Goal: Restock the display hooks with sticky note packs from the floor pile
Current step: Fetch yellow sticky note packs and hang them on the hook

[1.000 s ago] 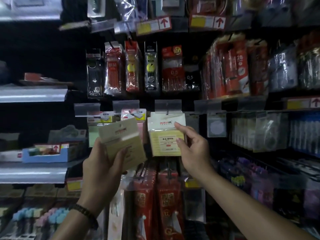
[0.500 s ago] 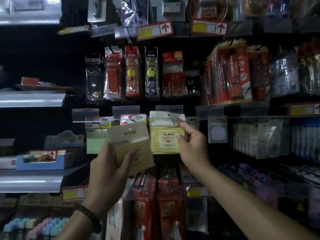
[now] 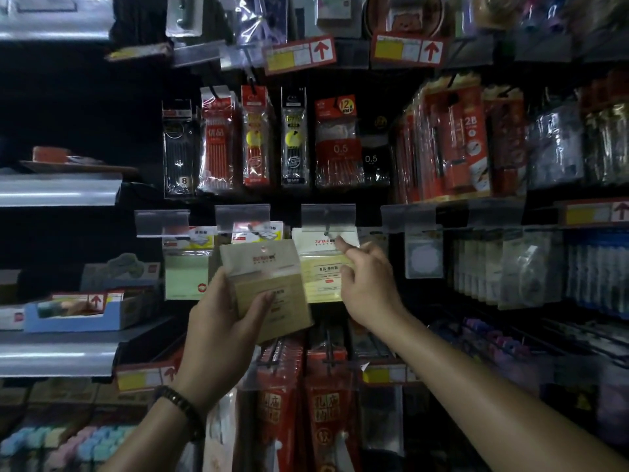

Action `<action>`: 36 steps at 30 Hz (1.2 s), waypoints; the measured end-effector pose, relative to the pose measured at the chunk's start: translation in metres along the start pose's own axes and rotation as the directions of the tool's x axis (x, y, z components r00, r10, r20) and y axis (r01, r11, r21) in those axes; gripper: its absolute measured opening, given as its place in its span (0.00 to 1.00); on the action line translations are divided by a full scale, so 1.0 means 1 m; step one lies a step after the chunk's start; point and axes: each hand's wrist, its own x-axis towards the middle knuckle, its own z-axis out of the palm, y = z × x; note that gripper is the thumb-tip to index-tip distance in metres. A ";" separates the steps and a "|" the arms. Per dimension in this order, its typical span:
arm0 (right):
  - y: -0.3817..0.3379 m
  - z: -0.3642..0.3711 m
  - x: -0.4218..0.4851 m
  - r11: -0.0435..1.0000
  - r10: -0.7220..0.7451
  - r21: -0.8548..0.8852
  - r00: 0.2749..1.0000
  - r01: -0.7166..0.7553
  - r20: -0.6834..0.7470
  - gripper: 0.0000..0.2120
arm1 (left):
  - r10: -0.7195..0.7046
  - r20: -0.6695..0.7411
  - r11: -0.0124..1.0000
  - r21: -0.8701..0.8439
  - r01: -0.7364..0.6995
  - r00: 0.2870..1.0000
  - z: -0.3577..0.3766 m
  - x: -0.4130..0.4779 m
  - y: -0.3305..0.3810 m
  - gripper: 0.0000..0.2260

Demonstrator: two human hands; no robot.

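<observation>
- The right hand (image 3: 369, 287) has its fingertips (image 3: 343, 246) curled in narrow against the white card header of a yellow pack (image 3: 318, 281). It pinches the pack near its top right corner.
- That yellow pack hangs at the hook (image 3: 327, 229), just under a clear label holder (image 3: 327, 216). Whether the header's hole is fully over the wire cannot be told, as the fingers cover part of it.
- The left hand (image 3: 221, 321) grips a brown pack (image 3: 272, 294). The thumb lies across its front and the other fingers are hidden behind. It is held tilted, just beside the yellow one and overlapping its left edge.
- Judging by looks, these packs are light: a stiff little block of paper below, and a thin, bendy film-and-card header above.
- The film is probably slick, so the block is the safer place to grip. The header should be steered by its edges, leaving the hole free.
- A green pack (image 3: 185, 277) hangs on the next peg to the left.
- Pencil packets (image 3: 218, 144) hang in the row above.
- The floor pile is out of view.
</observation>
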 end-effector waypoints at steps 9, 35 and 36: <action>-0.006 -0.019 -0.007 0.969 0.004 -0.246 1.000 -0.008 -0.016 0.23 | -0.158 0.099 0.973 -0.157 0.172 0.982 0.028 0.009 -0.007 0.11; 0.012 0.003 -0.017 0.959 -0.068 0.260 0.983 0.112 -0.173 0.29 | 0.118 -0.019 0.979 0.172 -0.113 0.993 0.075 0.047 -0.015 0.19; 0.013 0.003 -0.016 0.969 -0.059 0.230 0.985 0.095 -0.160 0.30 | 0.110 0.005 0.969 0.223 -0.109 0.994 0.074 0.049 -0.015 0.20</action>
